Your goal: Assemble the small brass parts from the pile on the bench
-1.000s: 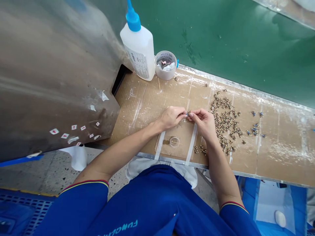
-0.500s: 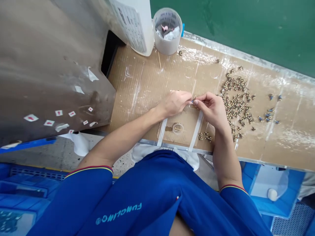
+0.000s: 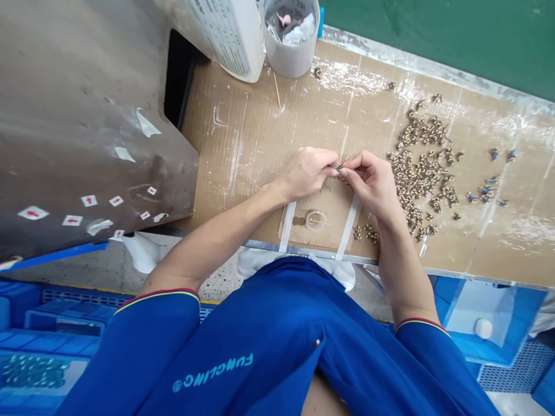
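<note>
My left hand [image 3: 309,172] and my right hand [image 3: 372,184] meet over the cardboard-covered bench, fingertips pinched together. Between them is a small metal part with a bit of blue [image 3: 340,168]; both hands grip it, and the fingers cover most of it. To the right of my right hand lies a heap of small brass-coloured metal parts [image 3: 422,179]. Several similar parts with blue pieces [image 3: 485,190] are spread further right. Below my hands, a small clear round dish [image 3: 315,220] holds a thin stick. A few more brass-coloured parts [image 3: 368,234] lie beside my right forearm.
A tape-roll tub [image 3: 290,55] with scraps stands at the back, beside a white container [image 3: 234,40] with a printed label. A thin wooden stick [image 3: 277,91] lies near it. A grey metal panel [image 3: 87,133] rises on the left. Blue crates [image 3: 489,341] sit below the bench.
The view has shifted slightly, so the bench items appear displaced. Both hands stay together, pinching the same small part; its tilt seems to have changed a little.
</note>
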`<state>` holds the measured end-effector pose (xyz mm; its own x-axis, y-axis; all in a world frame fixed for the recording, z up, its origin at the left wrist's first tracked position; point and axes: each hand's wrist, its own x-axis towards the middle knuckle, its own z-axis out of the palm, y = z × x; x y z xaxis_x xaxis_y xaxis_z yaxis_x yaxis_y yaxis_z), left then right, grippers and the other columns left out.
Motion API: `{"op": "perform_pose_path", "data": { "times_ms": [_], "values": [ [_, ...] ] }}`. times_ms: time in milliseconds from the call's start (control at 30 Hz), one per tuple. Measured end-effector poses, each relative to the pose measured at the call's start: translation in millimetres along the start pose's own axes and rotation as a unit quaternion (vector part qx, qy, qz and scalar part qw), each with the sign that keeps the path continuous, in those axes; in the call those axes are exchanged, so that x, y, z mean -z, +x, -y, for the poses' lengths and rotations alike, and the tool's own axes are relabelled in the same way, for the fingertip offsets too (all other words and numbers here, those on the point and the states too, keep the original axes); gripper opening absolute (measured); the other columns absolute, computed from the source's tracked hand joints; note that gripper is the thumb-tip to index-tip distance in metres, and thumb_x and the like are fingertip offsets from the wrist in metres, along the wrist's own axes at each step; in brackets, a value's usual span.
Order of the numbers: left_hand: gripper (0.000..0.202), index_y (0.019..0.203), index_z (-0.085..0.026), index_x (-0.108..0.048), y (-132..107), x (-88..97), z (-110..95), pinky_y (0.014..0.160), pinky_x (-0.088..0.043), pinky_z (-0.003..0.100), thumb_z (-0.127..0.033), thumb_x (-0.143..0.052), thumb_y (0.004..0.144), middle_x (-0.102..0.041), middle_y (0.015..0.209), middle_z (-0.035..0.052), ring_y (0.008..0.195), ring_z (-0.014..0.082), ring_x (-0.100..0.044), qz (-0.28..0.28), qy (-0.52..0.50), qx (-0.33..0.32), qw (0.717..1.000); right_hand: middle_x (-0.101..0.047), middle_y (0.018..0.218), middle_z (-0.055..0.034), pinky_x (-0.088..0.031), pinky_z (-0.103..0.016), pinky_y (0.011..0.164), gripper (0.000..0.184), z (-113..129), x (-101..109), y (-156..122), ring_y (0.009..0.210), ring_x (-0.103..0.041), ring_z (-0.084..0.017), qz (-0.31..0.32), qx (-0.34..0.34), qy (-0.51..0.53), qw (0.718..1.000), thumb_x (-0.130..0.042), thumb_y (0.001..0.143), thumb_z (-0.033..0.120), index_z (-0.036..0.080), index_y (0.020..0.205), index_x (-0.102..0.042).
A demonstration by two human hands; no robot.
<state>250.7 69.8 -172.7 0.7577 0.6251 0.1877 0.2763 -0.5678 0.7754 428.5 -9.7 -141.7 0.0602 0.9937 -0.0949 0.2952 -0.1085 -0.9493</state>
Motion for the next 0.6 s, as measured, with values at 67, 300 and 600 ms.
{"op": "perform_pose_path", "data": {
  "times_ms": [67, 300, 600],
  "values": [
    [0.015, 0.078, -0.017, -0.064, 0.6, 1.2, 1.2, 0.071, -0.045, 0.031, -0.023, -0.059, 0.091, -0.066, 0.075, 0.0031, 0.071, 0.0179, -0.062, 0.005, -0.011, 0.005, 1.000, -0.064, 0.076, -0.0007, -0.047, -0.028, 0.064, 0.044, -2.6, -0.4, 0.0, 0.068, -0.057, -0.014, 0.000, 0.009, -0.006, 1.000, -0.080, 0.082, 0.063, 0.023, 0.078, -0.063],
    [0.017, 0.078, -0.017, -0.064, 0.5, 4.3, 1.8, 0.073, -0.047, 0.030, -0.026, -0.062, 0.092, -0.067, 0.076, 0.0028, 0.072, 0.0169, -0.063, 0.032, -0.026, 0.010, 0.999, -0.066, 0.077, -0.0006, -0.052, -0.028, 0.066, 0.042, -4.1, 3.8, 1.0, 0.073, -0.062, -0.015, 0.018, -0.008, 0.017, 1.000, -0.084, 0.080, 0.060, 0.022, 0.078, -0.065],
    [0.018, 0.088, -0.014, -0.070, 2.7, 10.9, -5.7, 0.070, -0.048, 0.025, -0.029, -0.064, 0.097, -0.070, 0.081, 0.0036, 0.070, 0.0124, -0.060, -0.015, -0.074, 0.036, 0.996, -0.066, 0.074, 0.0006, -0.057, -0.028, 0.068, 0.052, -9.1, -2.6, 6.7, 0.068, -0.063, -0.013, -0.037, -0.020, 0.106, 0.994, -0.080, 0.077, 0.073, 0.023, 0.084, -0.064]
  ]
}}
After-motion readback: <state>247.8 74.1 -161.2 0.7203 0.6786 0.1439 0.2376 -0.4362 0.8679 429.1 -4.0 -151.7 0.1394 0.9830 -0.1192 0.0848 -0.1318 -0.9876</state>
